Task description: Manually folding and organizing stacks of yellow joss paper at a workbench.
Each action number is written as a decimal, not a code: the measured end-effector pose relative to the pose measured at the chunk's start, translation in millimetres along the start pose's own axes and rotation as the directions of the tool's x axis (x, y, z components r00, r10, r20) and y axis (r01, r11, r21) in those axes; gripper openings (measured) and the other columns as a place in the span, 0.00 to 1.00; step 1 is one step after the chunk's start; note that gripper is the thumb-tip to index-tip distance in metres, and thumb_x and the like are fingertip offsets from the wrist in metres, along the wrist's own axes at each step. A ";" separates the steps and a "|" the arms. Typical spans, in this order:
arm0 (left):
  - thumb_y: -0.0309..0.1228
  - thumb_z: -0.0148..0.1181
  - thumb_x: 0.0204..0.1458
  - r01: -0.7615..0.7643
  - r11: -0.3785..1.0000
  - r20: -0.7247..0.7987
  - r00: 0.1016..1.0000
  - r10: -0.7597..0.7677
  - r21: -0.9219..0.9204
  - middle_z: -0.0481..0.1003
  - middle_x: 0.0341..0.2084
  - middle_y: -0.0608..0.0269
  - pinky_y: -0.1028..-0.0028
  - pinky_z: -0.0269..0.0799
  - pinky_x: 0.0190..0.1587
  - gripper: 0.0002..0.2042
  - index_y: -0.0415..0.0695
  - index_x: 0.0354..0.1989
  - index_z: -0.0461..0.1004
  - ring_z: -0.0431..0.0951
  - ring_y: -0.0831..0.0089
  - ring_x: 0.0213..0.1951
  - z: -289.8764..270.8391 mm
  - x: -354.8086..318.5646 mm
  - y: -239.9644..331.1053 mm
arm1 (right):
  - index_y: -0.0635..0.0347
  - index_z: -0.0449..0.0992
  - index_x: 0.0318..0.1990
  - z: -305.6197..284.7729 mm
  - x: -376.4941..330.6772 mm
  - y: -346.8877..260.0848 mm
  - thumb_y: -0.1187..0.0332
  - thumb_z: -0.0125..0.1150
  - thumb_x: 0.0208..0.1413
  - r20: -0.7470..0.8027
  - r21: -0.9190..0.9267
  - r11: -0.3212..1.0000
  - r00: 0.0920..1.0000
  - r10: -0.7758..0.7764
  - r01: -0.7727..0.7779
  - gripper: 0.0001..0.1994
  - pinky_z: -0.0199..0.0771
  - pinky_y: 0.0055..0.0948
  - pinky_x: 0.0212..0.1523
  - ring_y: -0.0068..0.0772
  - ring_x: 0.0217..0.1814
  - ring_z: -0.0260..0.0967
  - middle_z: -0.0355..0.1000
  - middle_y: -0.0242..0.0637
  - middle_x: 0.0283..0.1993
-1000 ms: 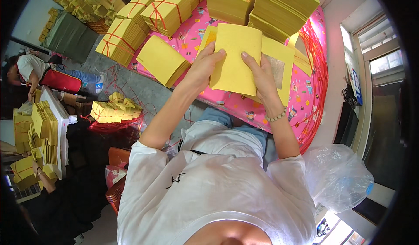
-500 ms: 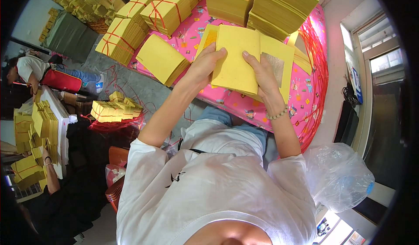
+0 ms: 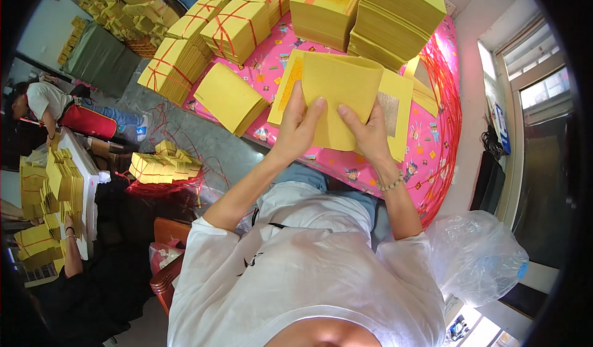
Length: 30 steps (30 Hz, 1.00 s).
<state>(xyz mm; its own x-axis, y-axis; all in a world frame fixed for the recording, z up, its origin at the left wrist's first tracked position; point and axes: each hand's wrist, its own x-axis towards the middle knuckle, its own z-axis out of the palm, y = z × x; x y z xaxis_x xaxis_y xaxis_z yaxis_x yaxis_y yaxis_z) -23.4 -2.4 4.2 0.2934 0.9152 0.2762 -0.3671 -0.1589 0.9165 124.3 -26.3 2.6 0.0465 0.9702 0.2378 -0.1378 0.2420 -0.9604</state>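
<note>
**A:** Yellow paper everywhere here. Both hands are on one folded yellow sheet, held up just over the pink patterned tablecloth. The left hand clasps the sheet's left edge, thumb on the front face, fingers tucked behind. The right hand pinches the lower right part, fingers spread on the front.

**B:** So a firm grasp on both sides, nothing let go. What's underneath it?

**A:** A flat sheet with a dull foil square lies right behind it on the cloth, partly covered. There's a bead bracelet on the right wrist.

**B:** And around?

**A:** A loose yellow stack sits to the left on the table's edge. Further back, bundles tied with red string, and two tall untied stacks at the far side. Red string trails along the right edge of the table. A clear plastic bag sits by the person's right elbow. On the far left, another person in a white shirt bends over, well apart.
</note>
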 end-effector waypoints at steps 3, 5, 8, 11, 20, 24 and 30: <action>0.24 0.45 0.61 -0.041 0.999 -0.009 0.999 0.042 0.022 0.64 0.54 0.56 0.75 0.58 0.58 0.21 0.36 0.62 0.51 0.63 0.73 0.56 1.4 -5.5 -2.2 | 0.64 0.68 0.52 -0.2 -4.9 0.3 0.72 0.61 0.55 0.004 -0.005 1.000 1.000 0.019 -0.019 0.17 0.70 0.23 0.47 0.21 0.47 0.69 0.73 0.34 0.46; 0.24 0.44 0.61 -0.065 0.998 -0.021 0.998 0.065 0.019 0.64 0.55 0.56 0.75 0.59 0.58 0.22 0.36 0.63 0.51 0.63 0.73 0.56 4.2 -8.9 -3.0 | 0.63 0.68 0.51 0.6 -6.9 0.8 0.72 0.62 0.55 0.003 0.021 1.000 1.000 0.006 -0.006 0.17 0.71 0.23 0.47 0.21 0.47 0.69 0.73 0.34 0.46; 0.24 0.44 0.61 -0.077 0.997 -0.029 0.997 0.077 0.021 0.64 0.55 0.57 0.74 0.58 0.58 0.21 0.37 0.62 0.52 0.64 0.74 0.56 2.9 -10.8 -1.8 | 0.64 0.69 0.51 0.8 -7.0 0.1 0.71 0.61 0.55 0.005 0.031 0.999 1.000 -0.009 0.009 0.17 0.71 0.23 0.45 0.20 0.46 0.69 0.73 0.34 0.45; 0.24 0.45 0.61 -0.060 0.998 -0.032 0.998 0.060 0.005 0.65 0.54 0.59 0.74 0.58 0.58 0.19 0.38 0.60 0.54 0.64 0.75 0.56 1.8 -12.2 1.1 | 0.65 0.69 0.51 1.0 -6.3 -8.3 0.69 0.60 0.56 -0.001 0.052 0.998 1.000 0.019 -0.019 0.17 0.71 0.22 0.44 0.20 0.45 0.70 0.74 0.35 0.46; 0.25 0.44 0.61 -0.004 1.000 -0.063 0.998 0.004 -0.010 0.65 0.54 0.57 0.75 0.61 0.56 0.20 0.37 0.62 0.52 0.65 0.75 0.54 -3.4 -18.0 2.9 | 0.67 0.74 0.46 3.7 3.6 -16.9 0.66 0.59 0.58 -0.053 0.000 0.993 0.992 0.115 -0.116 0.14 0.71 0.19 0.39 0.16 0.40 0.69 0.75 0.34 0.41; 0.25 0.44 0.62 0.046 0.999 -0.076 0.996 -0.046 0.003 0.66 0.54 0.58 0.75 0.61 0.56 0.20 0.38 0.62 0.53 0.66 0.75 0.54 -8.5 -21.5 1.4 | 0.66 0.74 0.46 -0.9 14.8 -9.9 0.67 0.58 0.59 -0.066 0.037 0.999 0.997 0.031 -0.029 0.12 0.70 0.18 0.39 0.14 0.39 0.68 0.75 0.32 0.40; 0.26 0.46 0.60 0.123 0.992 -0.160 0.979 -0.123 -0.008 0.67 0.54 0.60 0.73 0.60 0.57 0.20 0.39 0.61 0.57 0.67 0.75 0.55 -19.3 -27.8 -2.6 | 0.65 0.74 0.37 -1.2 12.9 -3.4 0.67 0.57 0.59 -0.017 0.024 0.989 0.989 0.146 -0.146 0.09 0.67 0.14 0.34 0.11 0.35 0.67 0.74 0.28 0.35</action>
<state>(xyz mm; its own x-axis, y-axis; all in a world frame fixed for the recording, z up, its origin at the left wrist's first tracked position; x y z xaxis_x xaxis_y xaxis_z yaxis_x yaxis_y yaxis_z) -47.6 -20.2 -11.5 0.1910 0.9752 0.1116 -0.3352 -0.0420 0.9412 126.5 -14.6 8.7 0.0423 0.9948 0.0921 -0.1672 0.0979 -0.9810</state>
